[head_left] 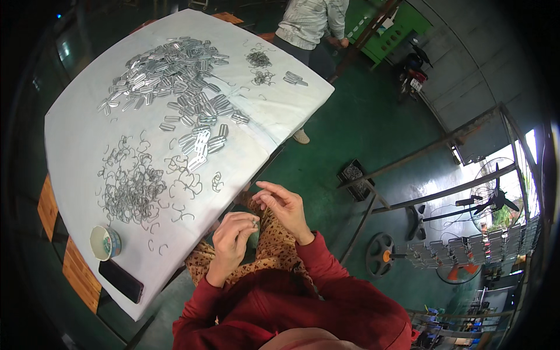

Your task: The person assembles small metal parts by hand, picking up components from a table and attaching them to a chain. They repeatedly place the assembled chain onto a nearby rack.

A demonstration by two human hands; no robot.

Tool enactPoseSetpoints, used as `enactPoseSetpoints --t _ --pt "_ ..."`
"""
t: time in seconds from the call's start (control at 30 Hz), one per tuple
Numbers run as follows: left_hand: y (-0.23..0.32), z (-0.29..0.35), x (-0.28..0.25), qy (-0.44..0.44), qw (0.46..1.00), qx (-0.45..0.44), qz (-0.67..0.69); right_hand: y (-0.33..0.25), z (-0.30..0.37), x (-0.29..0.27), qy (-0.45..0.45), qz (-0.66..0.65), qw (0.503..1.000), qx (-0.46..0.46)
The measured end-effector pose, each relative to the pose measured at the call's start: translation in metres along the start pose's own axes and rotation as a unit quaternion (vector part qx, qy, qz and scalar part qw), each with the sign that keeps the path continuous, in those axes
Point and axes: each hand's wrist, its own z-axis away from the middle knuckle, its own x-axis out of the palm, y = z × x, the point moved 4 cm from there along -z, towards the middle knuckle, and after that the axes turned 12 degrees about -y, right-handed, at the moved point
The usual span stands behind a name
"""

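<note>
Above my lap, just off the table's near edge, my left hand is closed with its fingertips pinched together. A tiny shiny bit shows at its fingertips, too small to name. My right hand is beside it, fingers loosely stretched and apart, with nothing visible in it. Closest to my hands on the table lie several bent wire hooks, with a larger heap of wire hooks to their left. Flat silvery slotted metal plates trail toward me from a big pile of such plates farther back.
On the white-covered table a paper cup and a dark phone occupy the near left corner. Another person stands beyond the far edge. To the right are a black crate, a metal frame and a fan.
</note>
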Motion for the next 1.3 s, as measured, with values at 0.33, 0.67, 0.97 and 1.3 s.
enactPoseSetpoints --t 0.33,0.67,0.97,1.3 --pt "-0.0023 0.0008 0.0075 -0.020 1.000 0.004 0.009 0.0021 0.0023 -0.0025 0.008 0.006 1.000 -0.015" --pt "-0.0023 0.0027 0.0052 -0.023 1.000 0.001 0.004 0.0002 0.0011 0.0020 0.001 0.014 1.000 0.005" --pt "-0.0017 0.0036 0.0035 -0.014 1.000 0.008 -0.004 0.0001 0.0002 0.0048 0.001 0.022 1.000 0.002" --pt "0.0000 0.0063 0.0051 -0.017 1.000 0.008 -0.009 -0.0007 0.0028 0.0063 0.005 0.019 1.000 0.009"
